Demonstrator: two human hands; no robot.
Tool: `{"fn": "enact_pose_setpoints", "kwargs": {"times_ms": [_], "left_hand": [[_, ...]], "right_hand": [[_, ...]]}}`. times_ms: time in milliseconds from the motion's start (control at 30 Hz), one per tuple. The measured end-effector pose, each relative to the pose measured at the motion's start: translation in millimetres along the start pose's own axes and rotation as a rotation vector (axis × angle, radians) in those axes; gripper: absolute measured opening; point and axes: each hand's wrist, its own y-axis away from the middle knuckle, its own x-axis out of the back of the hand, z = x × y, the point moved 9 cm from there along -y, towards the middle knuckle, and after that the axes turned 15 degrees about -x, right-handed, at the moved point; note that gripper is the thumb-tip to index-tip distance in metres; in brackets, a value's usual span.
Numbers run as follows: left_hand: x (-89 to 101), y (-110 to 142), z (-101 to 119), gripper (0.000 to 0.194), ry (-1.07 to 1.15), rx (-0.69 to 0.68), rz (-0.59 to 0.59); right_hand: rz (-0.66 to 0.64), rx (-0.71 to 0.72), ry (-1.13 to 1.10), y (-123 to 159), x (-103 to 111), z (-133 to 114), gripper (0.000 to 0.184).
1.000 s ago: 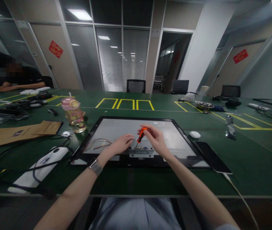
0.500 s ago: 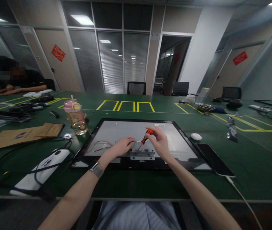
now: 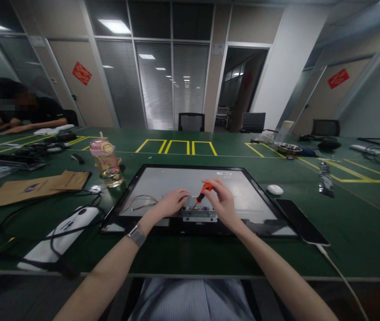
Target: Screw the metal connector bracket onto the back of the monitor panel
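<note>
A flat display panel (image 3: pixel 163 183) with a black frame lies on the table, its pale grey back facing up. On its near edge stands a small metal bracket (image 3: pixel 199 218) with connectors and a circuit board. My right hand (image 3: pixel 225 203) is closed around a red and black screwdriver (image 3: pixel 204 191). The screwdriver leans, its shaft pointing down to the left into the bracket area; what the tip touches is too small to tell. My left hand (image 3: pixel 173 203) has its fingers together on the bracket's left end. Thin wires (image 3: pixel 141 203) lie to its left on the panel.
Left of the panel are a drink bottle (image 3: pixel 105 162), a brown paper bag (image 3: pixel 36 189) and a white power strip (image 3: pixel 61 234) with black cables. To the right lie a white earbud case (image 3: pixel 275 190) and a plugged-in phone (image 3: pixel 300 220). Another person (image 3: pixel 39 111) sits far left.
The screwdriver has turned a little in my right hand, and my right fingers have shifted slightly around its handle. My left hand stays at the bracket. The view has moved slightly.
</note>
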Motion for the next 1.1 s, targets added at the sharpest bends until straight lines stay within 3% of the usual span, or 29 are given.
{"fn": "enact_pose_setpoints", "kwargs": {"times_ms": [133,200,367,433,600,667,800,867,1000,1100], "left_hand": [[-0.1,-1,0,0.033,-0.014,-0.001,-0.005],[0.3,-1,1,0.034,-0.015,0.009,-0.010],[2.2,-1,3,0.035,-0.019,0.025,-0.015],[1.9,-1,3,0.035,-0.023,0.025,-0.021],[2.1,-2,5,0.035,-0.025,0.010,-0.015],[2.1,-2,5,0.035,-0.022,0.011,-0.019],[1.2,-2,3,0.035,-0.025,0.023,-0.031],[0.7,-2,2,0.034,-0.028,0.022,-0.029],[0.3,-1,1,0.035,-0.031,0.019,-0.022],[0.8,-1,1,0.034,-0.027,0.023,-0.019]], "right_hand": [[-0.196,-0.101,-0.172,0,-11,6,0.037],[-0.173,-0.144,-0.189,-2,-10,12,0.037],[0.051,-0.115,-0.101,-4,6,18,0.021],[0.014,-0.109,-0.109,-4,4,16,0.023],[-0.227,-0.175,-0.246,-2,-15,14,0.039],[-0.172,-0.189,-0.210,-3,-12,18,0.037],[0.057,-0.150,-0.063,-3,3,22,0.028],[0.030,-0.137,-0.076,-3,2,21,0.030],[-0.173,-0.183,-0.247,-3,-11,20,0.038],[-0.145,-0.215,-0.264,-4,-10,25,0.038]]}}
